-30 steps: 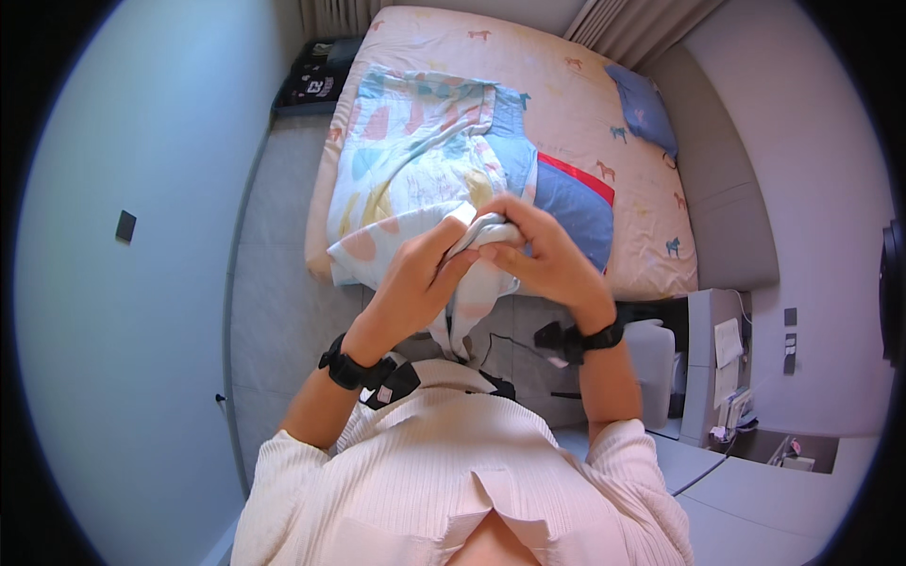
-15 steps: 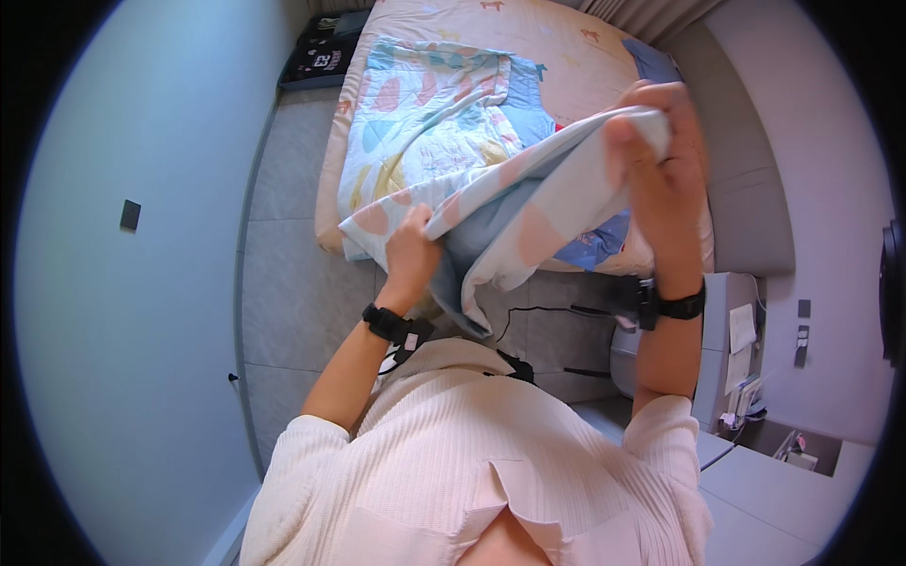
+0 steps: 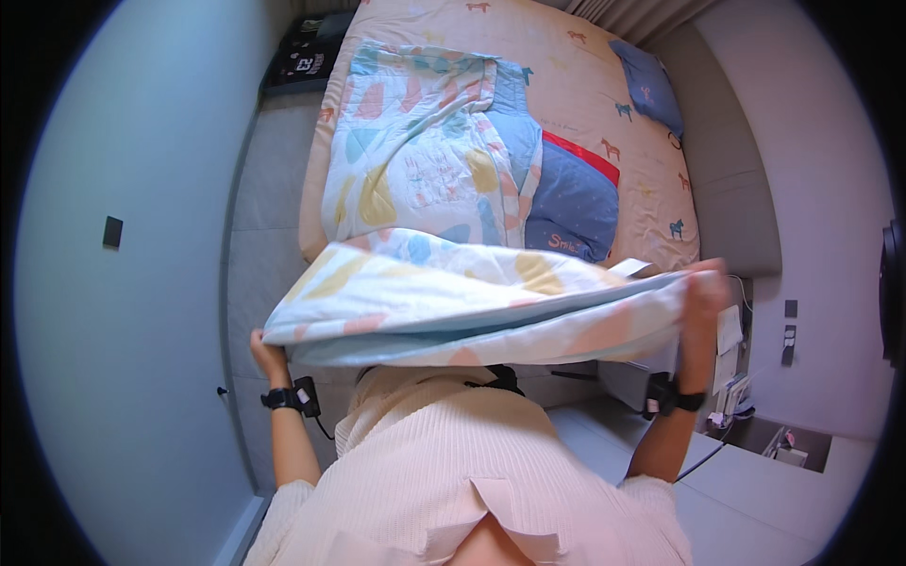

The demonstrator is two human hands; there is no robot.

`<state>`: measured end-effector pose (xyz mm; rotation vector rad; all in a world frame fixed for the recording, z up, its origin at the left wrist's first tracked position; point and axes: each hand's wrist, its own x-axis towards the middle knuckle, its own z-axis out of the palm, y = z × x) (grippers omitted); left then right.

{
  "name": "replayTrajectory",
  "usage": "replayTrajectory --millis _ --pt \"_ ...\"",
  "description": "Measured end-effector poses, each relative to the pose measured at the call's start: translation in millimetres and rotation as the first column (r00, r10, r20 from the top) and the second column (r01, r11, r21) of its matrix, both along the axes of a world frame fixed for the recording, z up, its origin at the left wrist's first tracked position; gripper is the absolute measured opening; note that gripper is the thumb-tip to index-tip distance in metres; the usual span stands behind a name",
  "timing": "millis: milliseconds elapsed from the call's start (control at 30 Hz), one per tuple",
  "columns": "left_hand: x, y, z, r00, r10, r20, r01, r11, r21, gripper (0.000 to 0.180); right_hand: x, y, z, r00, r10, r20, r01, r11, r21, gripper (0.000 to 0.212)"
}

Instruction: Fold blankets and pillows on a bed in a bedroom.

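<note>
- White fabric cloth [image 3: 425, 292], yellow and coral patches, pale-blue inner side
- Long axis runs left to right
- Left hand [image 3: 269, 356] and right hand [image 3: 701, 288] pinch opposite ends

Ribbed cream top [image 3: 415, 457], black wristbands [image 3: 280, 398]

Right hand [image 3: 703, 283] was motion-blurred, fingers indistinct; left hand [image 3: 268, 355] was too small to separate finger by finger. Lifted patterned quilt [image 3: 453, 294] hid much of the bed's [image 3: 557, 80] near edge. Bed and curtain [image 3: 646, 24] ran off the top; ribbed shirt [image 3: 425, 453] was cut by the lower edge. Black object [image 3: 891, 292] at right rim was cropped, kind unclear.
</note>
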<state>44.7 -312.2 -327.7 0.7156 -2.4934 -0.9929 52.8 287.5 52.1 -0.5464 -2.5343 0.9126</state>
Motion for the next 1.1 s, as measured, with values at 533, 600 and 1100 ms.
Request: replayTrajectory --millis 533,600,1100 --pt "16 -111 -31 0.874 -0.099 0.476 -0.148 0.878 0.455 0.027 162 -41 -265 0.496 0.812 0.307 0.397 0.102 -0.912 0.075" --pt "-8 -83 -8 0.825 -0.177 0.537 -0.113 0.879 0.463 0.028 146 -39 -257 0.456 0.832 0.316 0.285 0.199 -0.937 0.048" --pt "-542 231 565 0.772 -0.636 -0.012 0.457 0.568 -0.684 0.032 -419 275 208 0.904 0.394 -0.168 -0.173 0.693 0.700 0.020"
